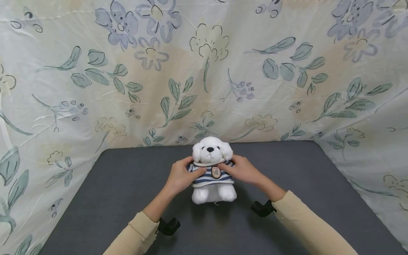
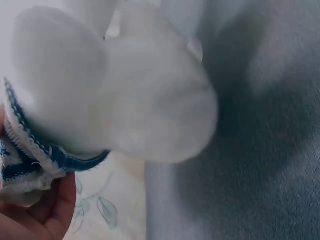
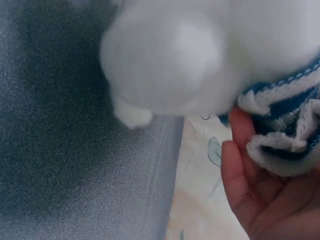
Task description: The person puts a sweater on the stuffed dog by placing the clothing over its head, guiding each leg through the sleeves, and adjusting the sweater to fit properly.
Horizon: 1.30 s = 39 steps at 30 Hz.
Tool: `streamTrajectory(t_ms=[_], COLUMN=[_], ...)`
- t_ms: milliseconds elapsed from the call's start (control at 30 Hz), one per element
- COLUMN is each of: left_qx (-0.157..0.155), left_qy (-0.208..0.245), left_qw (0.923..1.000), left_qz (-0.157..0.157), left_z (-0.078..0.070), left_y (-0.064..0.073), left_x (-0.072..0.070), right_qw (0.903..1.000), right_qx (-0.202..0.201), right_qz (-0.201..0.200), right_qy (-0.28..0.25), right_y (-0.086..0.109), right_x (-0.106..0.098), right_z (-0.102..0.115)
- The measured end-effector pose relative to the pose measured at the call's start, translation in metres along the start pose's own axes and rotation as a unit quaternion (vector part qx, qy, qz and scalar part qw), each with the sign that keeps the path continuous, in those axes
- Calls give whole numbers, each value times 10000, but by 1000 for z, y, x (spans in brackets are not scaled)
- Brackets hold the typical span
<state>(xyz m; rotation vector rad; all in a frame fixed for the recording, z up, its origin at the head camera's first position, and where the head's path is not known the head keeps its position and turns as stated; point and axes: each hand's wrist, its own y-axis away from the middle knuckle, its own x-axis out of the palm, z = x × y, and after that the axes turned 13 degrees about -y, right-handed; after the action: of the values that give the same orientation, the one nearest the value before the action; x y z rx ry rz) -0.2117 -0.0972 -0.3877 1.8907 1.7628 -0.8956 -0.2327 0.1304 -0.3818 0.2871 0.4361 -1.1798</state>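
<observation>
A white plush dog (image 1: 210,150) in a blue-and-white striped knit sweater (image 1: 204,180) faces the head camera, held upright between both hands. On the sweater's front is a small shield-shaped badge (image 1: 216,172). My left hand (image 1: 183,175) grips one side of the body, thumb across the chest. The right hand (image 1: 244,170) holds the other side, its thumb beside the badge. In the left wrist view, fingers (image 2: 60,205) curl behind the sweater's hem. White plush legs (image 3: 165,65) fill the top of the right wrist view, and fingers (image 3: 240,165) there support the sweater from behind.
Beneath the toy lies a dark grey table (image 1: 134,198), with shadows under the plush legs. A flower-and-leaf patterned cloth (image 1: 223,71) hangs behind it and along both sides. Black wrist devices (image 1: 169,226) sit at the cuffs of the beige sleeves (image 1: 312,226).
</observation>
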Motion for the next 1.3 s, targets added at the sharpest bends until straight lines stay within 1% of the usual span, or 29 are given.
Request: streamTrajectory(t_ms=[200, 300, 433, 567, 667, 800, 1000, 1133, 1300], left_qx=[-185, -226, -268, -410, -540, -721, -1057, -1116, -1186], left_qy=[-73, -185, -316, -362, -323, -271, 141, 289, 431], left_qw=[9992, 9983, 9968, 9951, 9941, 9934, 9902, 9890, 9868], left_qz=[338, 510, 687, 820, 883, 850, 906, 931, 1012], left_z=[-5, -4, -2, 1, 5, 10, 16, 21, 29], left_y=[1, 1, 0, -2, -5, -10, -15, -16, -19], left_x=[4, 6, 9, 13, 16, 23, 30, 34, 37], right_qw=[9964, 9931, 9891, 9854, 9829, 9806, 9729, 9701, 9701], right_qx=[768, 1048, 1299, 1482, 1582, 1605, 1649, 1606, 1562], right_qz=[350, 500, 604, 636, 661, 666, 795, 809, 643], right_qy=[-70, -151, -349, -542, -676, -910, -1410, -1627, -1742], right_y=[2, 3, 3, 0, -2, -5, -6, -6, -7], right_x=[-6, -7, -6, -4, -2, -1, 0, 3, 6], right_z=[0, -3, -10, -19, -24, -30, -40, -45, -51])
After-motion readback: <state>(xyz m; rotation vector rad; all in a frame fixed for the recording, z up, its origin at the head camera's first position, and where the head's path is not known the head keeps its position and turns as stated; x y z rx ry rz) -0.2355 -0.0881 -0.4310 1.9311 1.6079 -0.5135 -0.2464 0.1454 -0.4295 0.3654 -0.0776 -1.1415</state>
